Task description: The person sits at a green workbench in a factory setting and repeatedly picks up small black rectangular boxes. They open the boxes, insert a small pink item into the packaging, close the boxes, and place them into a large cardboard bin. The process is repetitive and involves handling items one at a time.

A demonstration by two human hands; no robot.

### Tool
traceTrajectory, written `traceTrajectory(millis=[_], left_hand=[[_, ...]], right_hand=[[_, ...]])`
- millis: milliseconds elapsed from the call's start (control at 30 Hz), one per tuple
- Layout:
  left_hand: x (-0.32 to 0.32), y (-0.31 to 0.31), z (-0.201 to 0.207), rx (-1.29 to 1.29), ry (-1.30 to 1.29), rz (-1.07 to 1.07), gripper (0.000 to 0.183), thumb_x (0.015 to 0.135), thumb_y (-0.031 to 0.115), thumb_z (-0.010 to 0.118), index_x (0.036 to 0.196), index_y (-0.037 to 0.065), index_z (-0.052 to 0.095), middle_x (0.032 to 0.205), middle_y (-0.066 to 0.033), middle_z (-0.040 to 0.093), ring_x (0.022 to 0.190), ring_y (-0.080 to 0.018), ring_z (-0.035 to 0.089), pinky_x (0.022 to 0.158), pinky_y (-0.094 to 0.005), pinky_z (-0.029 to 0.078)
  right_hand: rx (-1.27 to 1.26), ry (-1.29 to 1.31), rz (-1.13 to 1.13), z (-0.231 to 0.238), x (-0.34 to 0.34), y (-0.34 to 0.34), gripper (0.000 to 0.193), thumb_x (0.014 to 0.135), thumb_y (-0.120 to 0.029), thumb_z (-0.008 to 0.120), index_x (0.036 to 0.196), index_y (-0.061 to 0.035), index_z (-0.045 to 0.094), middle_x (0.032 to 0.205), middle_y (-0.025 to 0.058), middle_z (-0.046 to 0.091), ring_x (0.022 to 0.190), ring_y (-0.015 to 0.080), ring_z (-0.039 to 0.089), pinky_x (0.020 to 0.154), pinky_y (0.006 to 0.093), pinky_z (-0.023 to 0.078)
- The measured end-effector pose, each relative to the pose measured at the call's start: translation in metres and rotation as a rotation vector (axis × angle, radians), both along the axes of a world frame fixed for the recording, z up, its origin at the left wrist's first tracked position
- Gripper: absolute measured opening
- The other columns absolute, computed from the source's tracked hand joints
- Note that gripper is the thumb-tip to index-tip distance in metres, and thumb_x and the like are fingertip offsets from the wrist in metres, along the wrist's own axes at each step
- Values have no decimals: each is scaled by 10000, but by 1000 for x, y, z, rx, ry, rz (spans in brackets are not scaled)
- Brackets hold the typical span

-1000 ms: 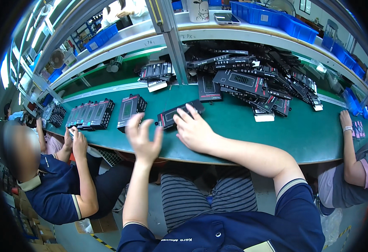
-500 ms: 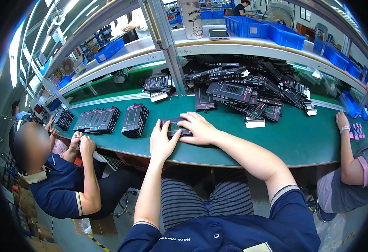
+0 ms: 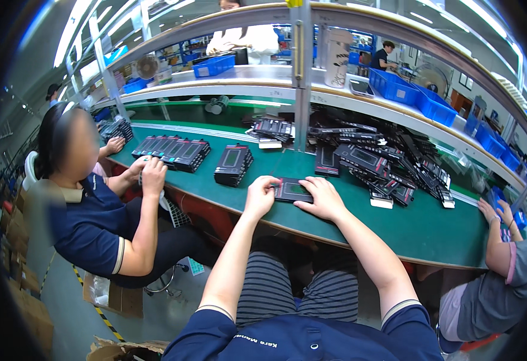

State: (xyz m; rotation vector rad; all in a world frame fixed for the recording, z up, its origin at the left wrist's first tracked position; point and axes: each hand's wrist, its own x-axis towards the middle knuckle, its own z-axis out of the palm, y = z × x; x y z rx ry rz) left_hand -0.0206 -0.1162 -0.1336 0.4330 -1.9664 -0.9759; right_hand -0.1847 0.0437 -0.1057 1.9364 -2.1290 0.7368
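Observation:
A flat black carton (image 3: 291, 190) with a green-tinted panel on its face lies on the green bench in front of me. My left hand (image 3: 260, 197) grips its left end, with thumb and fingertips at the edge. At the other end my right hand (image 3: 323, 200) holds the carton, its fingers over the top right corner and its thumb along the near edge. A short stack of like cartons (image 3: 233, 163) stands left of my hands. Beyond my right hand lies a loose heap of flat black cartons (image 3: 376, 157).
More carton stacks (image 3: 171, 151) line the bench by a seated co-worker (image 3: 89, 210) at left. Another person's arms (image 3: 496, 231) rest at the right end. A metal post (image 3: 301, 78) rises behind the bench; the shelf carries blue bins (image 3: 395, 87), a tumbler (image 3: 337, 59) and a phone (image 3: 361, 88).
The view has swung left, so the bench appears further right. My hands have drawn apart to the carton's two ends, and more of its face shows.

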Motion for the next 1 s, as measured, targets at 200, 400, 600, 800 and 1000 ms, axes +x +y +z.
traceTrajectory(millis=[200,400,600,800,1000], left_hand=[[0,-4,-1,89,-22,69,252,840,-82,613,1052,18,706,950,-84,703,806,-139,656,751,-285,545],[1,1,5,95,32,108,174,851,-13,652,1014,8,707,885,-113,732,790,-166,699,752,-306,560],[-3,-10,-5,241,178,13,175,844,-20,655,1013,-4,699,898,-102,729,832,-157,695,781,-301,552],[-12,-8,-9,180,210,97,199,794,-57,610,947,12,717,894,-144,724,843,-221,703,789,-339,548],[-10,-7,-11,203,214,148,126,784,-48,634,888,-8,694,842,-156,702,796,-243,692,746,-343,547]], right_hand=[[7,68,-25,0,5,-1,695,821,-524,689,1327,-67,556,1354,149,545,1282,314,486,1095,442,370],[29,-15,-147,-2,24,0,765,790,-572,698,1356,-88,526,1359,153,537,1298,335,467,1118,456,333],[37,47,-291,-7,61,1,771,826,-528,684,1389,-43,479,1362,193,510,1265,356,474,1085,469,361],[78,13,-321,-2,62,0,763,844,-503,679,1420,-58,453,1384,177,505,1296,350,453,1099,456,355],[101,16,-332,-3,64,-5,757,862,-490,662,1436,-52,436,1396,178,497,1311,343,441,1106,452,346]])
